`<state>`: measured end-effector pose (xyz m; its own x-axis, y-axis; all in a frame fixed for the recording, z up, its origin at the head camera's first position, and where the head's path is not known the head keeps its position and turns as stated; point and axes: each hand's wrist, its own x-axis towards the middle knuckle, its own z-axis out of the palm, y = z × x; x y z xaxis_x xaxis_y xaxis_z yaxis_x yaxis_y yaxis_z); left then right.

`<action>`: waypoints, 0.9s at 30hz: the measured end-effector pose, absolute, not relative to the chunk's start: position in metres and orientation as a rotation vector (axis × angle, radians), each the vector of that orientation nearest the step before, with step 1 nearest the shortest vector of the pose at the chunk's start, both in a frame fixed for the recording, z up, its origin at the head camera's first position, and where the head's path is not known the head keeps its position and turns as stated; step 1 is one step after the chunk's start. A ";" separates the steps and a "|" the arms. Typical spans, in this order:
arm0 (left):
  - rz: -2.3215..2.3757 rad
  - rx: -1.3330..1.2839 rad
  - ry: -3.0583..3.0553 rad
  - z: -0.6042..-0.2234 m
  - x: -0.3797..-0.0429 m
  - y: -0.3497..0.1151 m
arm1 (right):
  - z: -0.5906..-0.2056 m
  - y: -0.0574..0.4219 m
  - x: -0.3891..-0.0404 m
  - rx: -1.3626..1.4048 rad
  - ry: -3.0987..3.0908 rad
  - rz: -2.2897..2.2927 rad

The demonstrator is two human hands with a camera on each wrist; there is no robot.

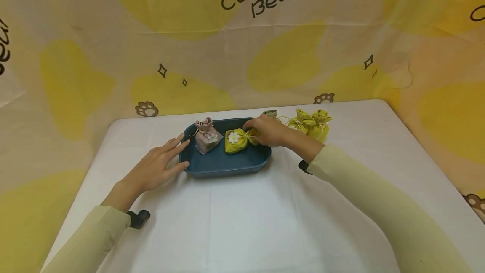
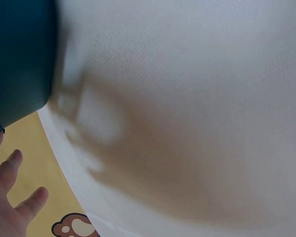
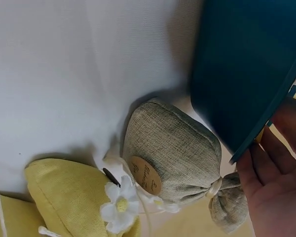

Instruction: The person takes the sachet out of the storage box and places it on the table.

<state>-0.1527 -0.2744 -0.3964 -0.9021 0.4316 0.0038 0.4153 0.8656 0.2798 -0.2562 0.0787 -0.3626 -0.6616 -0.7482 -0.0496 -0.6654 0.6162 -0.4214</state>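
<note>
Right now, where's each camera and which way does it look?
Head: on the head, facing forward and down at the tray; left hand, right hand and sleeves show.
Left wrist: on it, facing tray and table; left hand's fingers show.
Right wrist: on it, facing the grey bag and tray; part of the right hand shows.
Shared: head and right wrist both see the grey bag.

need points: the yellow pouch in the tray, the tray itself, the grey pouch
Yellow pouch (image 1: 236, 146): head view, body below the white flower.
Tray (image 1: 214, 161): head view, bare inner floor.
Grey pouch (image 3: 175, 138): right wrist view, mid-body fabric.
</note>
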 end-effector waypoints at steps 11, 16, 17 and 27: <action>0.419 0.679 2.985 -0.396 -0.153 -0.274 | -0.367 0.078 -0.257 -1.181 2.615 -0.658; 0.415 0.674 2.986 -0.395 -0.152 -0.274 | -0.367 0.077 -0.256 -1.169 2.604 -0.776; 0.418 0.675 2.985 -0.395 -0.152 -0.274 | -0.367 0.077 -0.256 -1.163 2.599 -0.799; 0.440 0.689 2.980 -0.397 -0.152 -0.274 | -0.363 0.073 -0.250 -1.106 2.585 -0.940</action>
<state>-0.1524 -0.2745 -0.3966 -0.8993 0.4372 0.0137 0.4225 0.8601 0.2858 -0.2502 0.0729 -0.3633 -0.7081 -0.7014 0.0814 -0.5899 0.5243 -0.6141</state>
